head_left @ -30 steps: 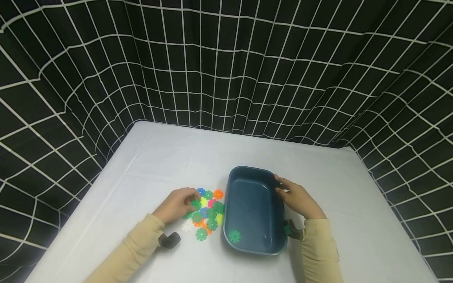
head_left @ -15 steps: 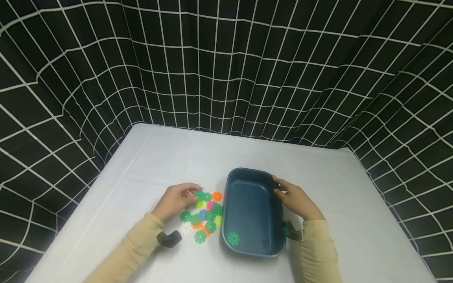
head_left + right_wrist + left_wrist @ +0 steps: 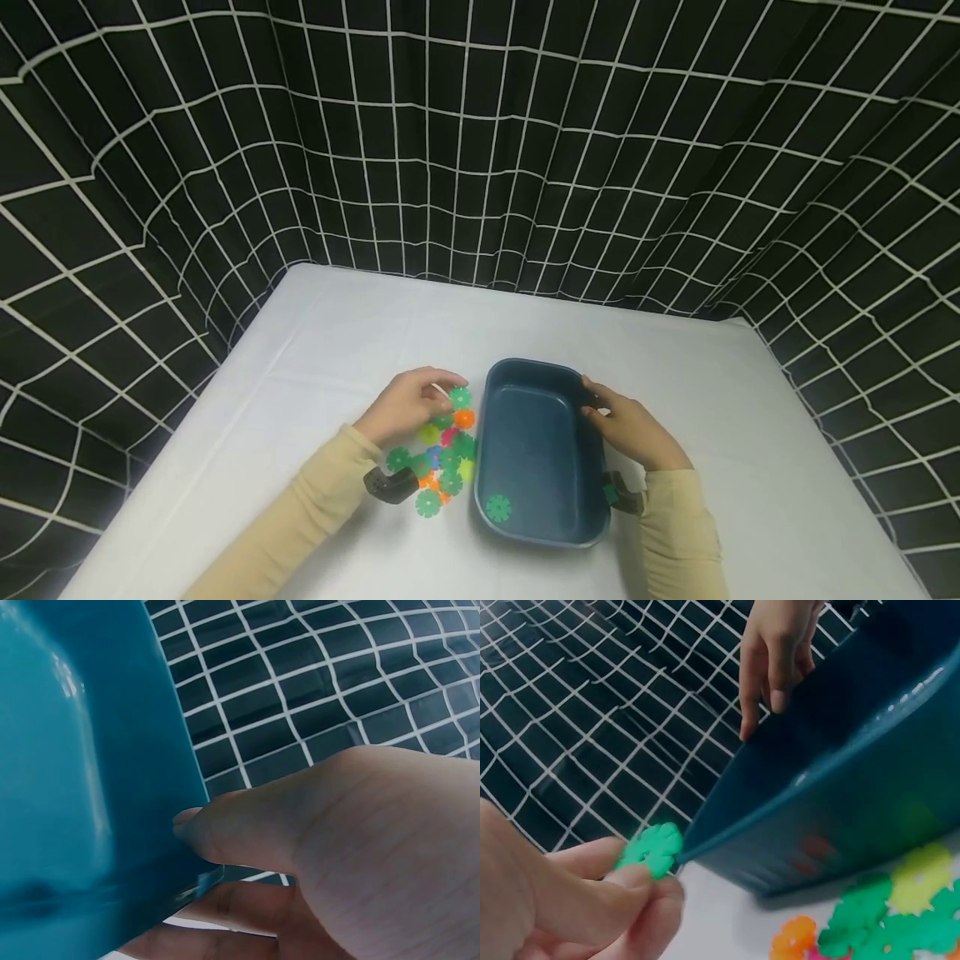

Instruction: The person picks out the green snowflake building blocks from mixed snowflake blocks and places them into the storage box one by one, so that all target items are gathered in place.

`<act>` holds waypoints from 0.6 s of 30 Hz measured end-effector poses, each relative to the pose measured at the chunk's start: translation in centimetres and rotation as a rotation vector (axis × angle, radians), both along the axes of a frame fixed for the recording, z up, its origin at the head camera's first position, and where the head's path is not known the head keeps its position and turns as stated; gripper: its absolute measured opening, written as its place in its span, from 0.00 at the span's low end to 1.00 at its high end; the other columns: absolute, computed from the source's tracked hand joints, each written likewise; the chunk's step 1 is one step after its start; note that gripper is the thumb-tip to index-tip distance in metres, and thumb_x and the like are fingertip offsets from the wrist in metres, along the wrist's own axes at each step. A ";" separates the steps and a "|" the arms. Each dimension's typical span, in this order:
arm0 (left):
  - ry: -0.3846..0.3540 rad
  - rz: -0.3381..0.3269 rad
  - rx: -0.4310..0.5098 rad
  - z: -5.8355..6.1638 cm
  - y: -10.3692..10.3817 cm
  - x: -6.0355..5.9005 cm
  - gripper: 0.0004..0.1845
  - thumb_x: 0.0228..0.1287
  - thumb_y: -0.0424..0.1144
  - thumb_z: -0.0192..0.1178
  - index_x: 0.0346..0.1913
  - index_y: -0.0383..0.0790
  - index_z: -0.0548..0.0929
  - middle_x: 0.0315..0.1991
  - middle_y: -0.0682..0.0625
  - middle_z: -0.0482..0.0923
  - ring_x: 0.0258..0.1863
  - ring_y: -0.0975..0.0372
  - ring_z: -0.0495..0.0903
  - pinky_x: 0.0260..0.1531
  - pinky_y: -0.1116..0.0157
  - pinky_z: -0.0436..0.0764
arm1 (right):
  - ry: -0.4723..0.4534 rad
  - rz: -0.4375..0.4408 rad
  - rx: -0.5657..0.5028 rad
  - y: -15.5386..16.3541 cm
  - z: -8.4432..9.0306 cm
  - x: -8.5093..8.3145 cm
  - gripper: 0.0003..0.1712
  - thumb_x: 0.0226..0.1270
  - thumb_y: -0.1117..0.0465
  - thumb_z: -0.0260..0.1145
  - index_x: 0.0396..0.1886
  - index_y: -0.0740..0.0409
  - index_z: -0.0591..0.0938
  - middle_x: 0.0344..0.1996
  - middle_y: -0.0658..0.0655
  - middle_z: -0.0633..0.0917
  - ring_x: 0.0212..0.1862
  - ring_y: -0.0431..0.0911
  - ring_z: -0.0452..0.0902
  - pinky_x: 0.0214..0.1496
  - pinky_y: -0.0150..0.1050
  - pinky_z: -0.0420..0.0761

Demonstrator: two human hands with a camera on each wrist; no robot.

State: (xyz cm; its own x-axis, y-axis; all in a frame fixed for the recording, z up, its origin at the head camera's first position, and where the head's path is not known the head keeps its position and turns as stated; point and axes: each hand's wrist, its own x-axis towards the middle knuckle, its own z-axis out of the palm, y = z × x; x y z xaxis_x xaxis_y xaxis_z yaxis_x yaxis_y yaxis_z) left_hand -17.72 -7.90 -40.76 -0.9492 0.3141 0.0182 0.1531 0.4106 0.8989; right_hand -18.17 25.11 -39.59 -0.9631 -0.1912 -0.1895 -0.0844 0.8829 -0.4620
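Seen from the head camera, the left hand (image 3: 408, 404) pinches a green snowflake disc (image 3: 460, 397) just beside the far-left corner of the dark blue tub (image 3: 592, 533), which serves as the landmark. On the tub's left side lies the pile of coloured discs (image 3: 438, 462) on the white tablecloth (image 3: 330, 333). One green disc inside the tub (image 3: 498, 507) lies near its front-left corner. The right hand (image 3: 633, 427) rests on the tub's right rim, thumb over the edge, steadying it. To do this step well, I judge the disc should be carried clear over the rim before the fingers let go, so it does not catch the edge and bounce back out.

Next, the left wrist camera shows the disc (image 3: 651, 847) held between thumb and fingertips (image 3: 634, 879), a narrow pinch on its edge, touching or almost touching the tub's outer corner (image 3: 840, 825). The disc sits below the rim here, so a lift is called for first. The other hand (image 3: 778, 652) shows at the tub's far side. More discs (image 3: 885, 915) lie at the foot of the tub wall.

Lastly, the right wrist camera shows the thumb (image 3: 247, 825) pressed against the tub wall (image 3: 97, 787) with fingers curled beneath the rim: a firm hold that should keep the tub from sliding.
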 end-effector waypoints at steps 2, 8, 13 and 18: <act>0.005 -0.042 -0.009 0.3 0.3 -0.1 0.20 0.58 0.26 0.62 0.52 0.47 0.83 0.44 0.52 0.82 0.38 0.62 0.81 0.39 0.64 0.80 | -0.010 0.000 0.001 -0.1 0.0 0.1 0.32 0.73 0.54 0.54 0.73 0.55 0.61 0.59 0.69 0.76 0.61 0.64 0.71 0.58 0.64 0.70; 0.014 -0.135 -0.026 0.9 1.3 -0.7 0.19 0.58 0.26 0.62 0.52 0.47 0.83 0.43 0.52 0.82 0.38 0.62 0.80 0.39 0.65 0.80 | -0.015 0.007 0.013 -0.1 0.2 0.1 0.33 0.72 0.53 0.54 0.73 0.55 0.60 0.58 0.68 0.77 0.61 0.64 0.71 0.58 0.64 0.70; -0.013 -0.179 -0.049 1.4 1.8 -1.0 0.19 0.59 0.26 0.61 0.52 0.45 0.83 0.39 0.50 0.80 0.38 0.61 0.81 0.40 0.64 0.81 | -0.033 0.001 0.007 0.0 0.4 0.2 0.33 0.73 0.53 0.54 0.73 0.56 0.60 0.59 0.69 0.76 0.62 0.65 0.70 0.59 0.65 0.69; 0.010 -0.216 -0.114 1.6 2.2 -1.4 0.19 0.58 0.25 0.61 0.52 0.45 0.83 0.38 0.52 0.81 0.37 0.63 0.80 0.42 0.64 0.80 | -0.030 0.012 -0.006 0.0 0.5 0.2 0.32 0.73 0.53 0.54 0.73 0.56 0.61 0.62 0.68 0.74 0.62 0.64 0.70 0.58 0.64 0.70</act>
State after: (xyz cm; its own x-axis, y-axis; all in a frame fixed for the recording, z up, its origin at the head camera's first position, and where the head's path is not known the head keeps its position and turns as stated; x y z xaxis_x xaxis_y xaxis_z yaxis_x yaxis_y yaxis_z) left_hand -19.15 -5.74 -39.20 -0.8597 0.5104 -0.0204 0.2568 0.4664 0.8465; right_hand -17.94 25.08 -39.06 -0.9545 -0.2043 -0.2172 -0.0812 0.8789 -0.4701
